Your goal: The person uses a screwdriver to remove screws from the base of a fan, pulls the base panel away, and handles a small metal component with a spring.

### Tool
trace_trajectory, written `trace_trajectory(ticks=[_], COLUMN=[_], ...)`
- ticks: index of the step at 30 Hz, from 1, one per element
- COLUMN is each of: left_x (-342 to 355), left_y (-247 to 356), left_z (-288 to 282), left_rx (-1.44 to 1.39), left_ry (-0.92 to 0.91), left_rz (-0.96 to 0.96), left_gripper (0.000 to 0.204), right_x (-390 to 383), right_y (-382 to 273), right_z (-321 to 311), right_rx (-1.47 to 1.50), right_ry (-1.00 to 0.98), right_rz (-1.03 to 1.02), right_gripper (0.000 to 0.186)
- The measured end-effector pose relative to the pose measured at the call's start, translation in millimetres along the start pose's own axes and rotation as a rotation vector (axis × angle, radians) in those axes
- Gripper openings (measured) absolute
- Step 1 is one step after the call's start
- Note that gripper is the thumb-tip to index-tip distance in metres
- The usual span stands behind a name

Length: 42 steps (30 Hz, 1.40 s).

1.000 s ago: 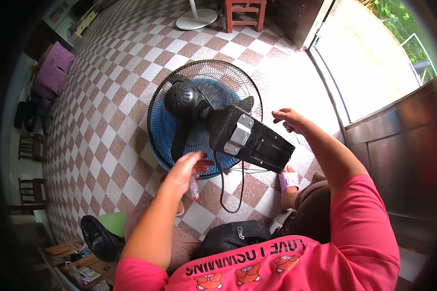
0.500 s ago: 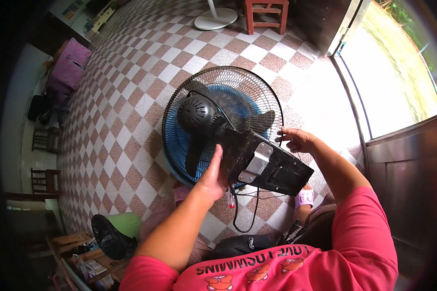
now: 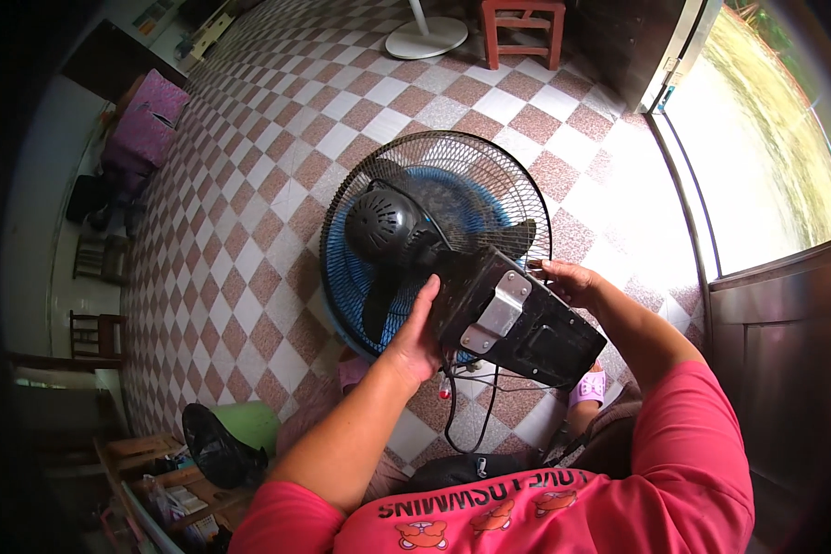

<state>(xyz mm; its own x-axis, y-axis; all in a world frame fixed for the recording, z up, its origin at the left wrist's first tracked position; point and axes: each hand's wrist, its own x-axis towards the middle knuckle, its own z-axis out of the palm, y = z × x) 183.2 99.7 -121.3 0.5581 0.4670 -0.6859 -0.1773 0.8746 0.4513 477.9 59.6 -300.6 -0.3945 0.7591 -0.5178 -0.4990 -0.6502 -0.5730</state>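
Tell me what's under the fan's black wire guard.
Under the wire guard, black blades and a round blue surface show through it. Whatever lies beneath the motor housing and black box-shaped part is covered, so cannot be seen.

The fan [image 3: 423, 244] lies over the floor [image 3: 249, 263], its motor [image 3: 376, 224] side up. Its cage [image 3: 434, 138] is round and black, and blue shows through the wires. A long black box [image 3: 549, 340] joins it, slanting to lower right, with a metal plate [image 3: 497, 312] screwed on. The cord [image 3: 450, 411] hangs looped.
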Motion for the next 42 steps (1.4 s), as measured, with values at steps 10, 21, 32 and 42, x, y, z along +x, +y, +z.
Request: trace_trajectory(ticks=[10,21,32,42], left_x=[-15.1,-32.0,-48.3,-58.0], left_y=[2.4,32.1,60.0,62.6], left_z=[10.4,16.4,-37.6,-60.4], left_rx=[-0.08,-0.149,-0.17,0.012], left_ry=[-0.06,-0.275,-0.307,-0.119], left_rz=[0.076,0.142,0.355,0.398], left_gripper=[0.058,0.056,0.033,0.05], right_x=[-27.5,-94.5,-69.7,-27.3], right_y=[-12.8,-70.4,-94.2,-104.4], right_z=[36.2,118.5,154.2,165.8], right_rx=[0.06,-0.177,-0.353,-0.442], right_ry=[0.083,0.271,0.31,0.287], right_rz=[-0.16,-0.321,-0.54,-0.698], right_gripper=[0.037,0.026,0.024,0.023])
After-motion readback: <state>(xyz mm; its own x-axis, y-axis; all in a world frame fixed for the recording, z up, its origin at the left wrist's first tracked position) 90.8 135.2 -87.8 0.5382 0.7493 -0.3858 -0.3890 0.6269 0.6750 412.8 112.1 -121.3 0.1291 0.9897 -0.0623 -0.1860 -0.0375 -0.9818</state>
